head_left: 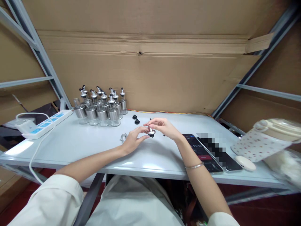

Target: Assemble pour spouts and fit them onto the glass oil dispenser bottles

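Between my two hands, above the middle of the table, is a silver and black bottle pourer [151, 133]. My left hand [133, 140] grips its metal collar from the left, thumb below and fingers above. My right hand [162, 127] pinches the upper end of the spout, which the fingers partly hide. A loose silver ring [123, 137] lies on the table just left of my left hand. Behind the hands are two black stoppers [135, 119]. A tiny dark piece lies by my right wrist.
Several glass bottles with steel sleeves [103, 114] stand at the back left, many topped with pourers. A power strip [48, 124] with a white cable is at the left edge. Two phones [204, 157], a white round object [245, 163] and a dotted container [261, 141] occupy the right.
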### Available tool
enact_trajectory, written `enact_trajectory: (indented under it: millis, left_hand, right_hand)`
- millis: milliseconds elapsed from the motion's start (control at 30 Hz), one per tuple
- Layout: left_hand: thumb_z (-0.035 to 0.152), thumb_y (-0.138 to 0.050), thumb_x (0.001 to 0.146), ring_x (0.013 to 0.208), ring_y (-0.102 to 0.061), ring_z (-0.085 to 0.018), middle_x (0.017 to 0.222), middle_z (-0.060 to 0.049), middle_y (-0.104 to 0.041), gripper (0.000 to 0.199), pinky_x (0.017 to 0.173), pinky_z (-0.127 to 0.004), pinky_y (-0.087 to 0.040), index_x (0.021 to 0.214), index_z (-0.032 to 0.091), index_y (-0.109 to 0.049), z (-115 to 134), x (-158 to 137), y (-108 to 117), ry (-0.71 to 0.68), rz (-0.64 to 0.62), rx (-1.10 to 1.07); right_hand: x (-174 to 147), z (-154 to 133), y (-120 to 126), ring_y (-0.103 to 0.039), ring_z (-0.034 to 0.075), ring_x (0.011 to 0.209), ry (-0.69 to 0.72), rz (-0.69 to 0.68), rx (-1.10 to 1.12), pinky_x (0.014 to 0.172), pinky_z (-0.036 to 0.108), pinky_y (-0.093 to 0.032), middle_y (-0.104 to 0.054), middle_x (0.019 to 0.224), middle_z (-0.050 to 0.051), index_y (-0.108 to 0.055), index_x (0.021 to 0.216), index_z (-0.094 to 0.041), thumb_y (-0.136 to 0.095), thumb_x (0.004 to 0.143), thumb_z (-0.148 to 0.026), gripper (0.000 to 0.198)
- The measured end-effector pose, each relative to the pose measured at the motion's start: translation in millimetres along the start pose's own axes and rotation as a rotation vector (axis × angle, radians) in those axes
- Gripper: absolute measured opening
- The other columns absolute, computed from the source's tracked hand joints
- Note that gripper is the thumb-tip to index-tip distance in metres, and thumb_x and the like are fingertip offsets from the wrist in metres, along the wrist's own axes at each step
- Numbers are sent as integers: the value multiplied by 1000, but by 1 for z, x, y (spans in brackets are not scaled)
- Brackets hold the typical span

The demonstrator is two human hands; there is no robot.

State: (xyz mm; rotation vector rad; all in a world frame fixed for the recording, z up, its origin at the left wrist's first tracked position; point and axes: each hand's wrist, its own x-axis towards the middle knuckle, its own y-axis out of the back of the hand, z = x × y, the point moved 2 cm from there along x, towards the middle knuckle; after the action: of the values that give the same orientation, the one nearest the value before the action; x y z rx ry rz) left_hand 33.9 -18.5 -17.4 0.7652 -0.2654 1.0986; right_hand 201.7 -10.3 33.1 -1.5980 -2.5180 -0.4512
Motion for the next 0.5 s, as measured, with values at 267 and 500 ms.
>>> enact_trajectory:
  millis: [267, 500]
  left_hand:
    - [31, -58, 85, 102, -58, -18, 105, -5, -60, 19, 93, -36, -44, 102, 22, -61, 3, 4, 5, -108, 76, 135]
    - [32, -61, 83, 111, -52, -21, 111, -7, -54, 19, 98, -41, -38, 99, 23, -64, 5, 3, 9, -151, 157, 291]
  right_hand:
    - [0, 1, -6, -63, 20, 96, 62, 19, 46, 76, 31, -48, -70, 85, 6, -60, 82, -19, -66, 77, -42, 24]
    - [4, 11, -14, -65, 16, 74, 70, -3, -48, 65, 28, -49, -64, 78, 2, -50, 86, -20, -56, 82, -53, 33]
